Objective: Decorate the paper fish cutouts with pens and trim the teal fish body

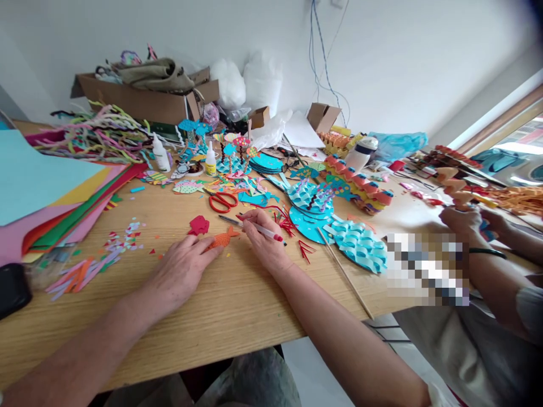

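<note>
On the table, my left hand (pixel 182 271) lies flat with fingers stretched, its fingertips at the edge of an orange paper fish (pixel 221 238) and holding it down. A red paper piece (pixel 198 224) sits just beyond those fingers. My right hand (pixel 265 243) is closed around a pen (pixel 268 231) with a clear barrel and a red end, right of the fish. Another slim pen tip shows at its fingers; whether it is a separate pen I cannot tell. Red-handled scissors (pixel 221 202) rest open behind both hands.
Coloured paper sheets (pixel 46 175) and paper scraps (pixel 123 237) lie at left. Behind stand glue bottles (pixel 160 154) and paper fish decorations. Blue woven paper discs (pixel 360 246) and a wooden stick (pixel 348 277) lie at right, near another person's hands (pixel 464 220).
</note>
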Demonstrator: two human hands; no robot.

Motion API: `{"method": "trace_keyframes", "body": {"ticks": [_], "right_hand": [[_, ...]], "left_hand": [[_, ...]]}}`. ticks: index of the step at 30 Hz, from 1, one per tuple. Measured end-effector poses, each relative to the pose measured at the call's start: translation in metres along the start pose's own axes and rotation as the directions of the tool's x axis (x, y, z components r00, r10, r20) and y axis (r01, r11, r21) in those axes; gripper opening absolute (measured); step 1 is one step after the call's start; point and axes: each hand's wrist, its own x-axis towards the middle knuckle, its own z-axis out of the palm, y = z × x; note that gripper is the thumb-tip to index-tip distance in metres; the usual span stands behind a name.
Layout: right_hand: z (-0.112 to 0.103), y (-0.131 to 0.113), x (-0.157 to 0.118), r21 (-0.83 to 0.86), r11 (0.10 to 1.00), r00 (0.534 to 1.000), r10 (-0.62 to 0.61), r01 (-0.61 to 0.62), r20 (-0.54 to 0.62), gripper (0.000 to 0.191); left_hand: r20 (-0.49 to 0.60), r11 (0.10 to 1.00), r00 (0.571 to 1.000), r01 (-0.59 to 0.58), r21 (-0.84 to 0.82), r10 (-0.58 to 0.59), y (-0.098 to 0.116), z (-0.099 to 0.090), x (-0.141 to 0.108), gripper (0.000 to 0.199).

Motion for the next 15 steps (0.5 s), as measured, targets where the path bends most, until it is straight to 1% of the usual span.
{"method": "trace_keyframes", "body": {"ticks": [2,4,7,10,13,15], "right_hand": [[-0.001,0.005,0.001,-0.005,1.000,1.000,-0.010,0.011,0.028,0.018],[-0.003,0.009,0.002,-0.053,0.998,0.998,-0.015,0.018,0.063,0.022],[-0.006,0.008,0.004,-0.167,0.985,0.996,-0.032,0.046,0.088,0.020],[-0.008,0.005,0.004,-0.262,0.962,0.993,-0.056,0.081,0.103,0.013],[-0.010,0.003,0.003,-0.313,0.943,0.986,-0.069,0.115,0.155,0.023],[-0.009,0.003,0.003,-0.359,0.923,0.979,-0.069,0.136,0.192,0.027]], "left_hand": [[-0.018,1.000,1.000,-0.002,-0.007,0.002,0.001,-0.001,0.000,0.048],[-0.039,1.000,0.999,-0.005,-0.023,0.004,0.002,-0.003,0.000,0.050],[-0.080,0.997,0.997,0.011,-0.071,-0.016,0.001,-0.007,0.001,0.054],[-0.120,0.992,0.990,0.063,-0.105,-0.076,-0.003,-0.010,0.002,0.042],[-0.100,0.988,0.985,0.132,-0.082,-0.140,-0.006,-0.012,0.004,0.026],[-0.074,0.985,0.983,0.164,-0.054,-0.168,-0.006,-0.012,0.005,0.023]]}}
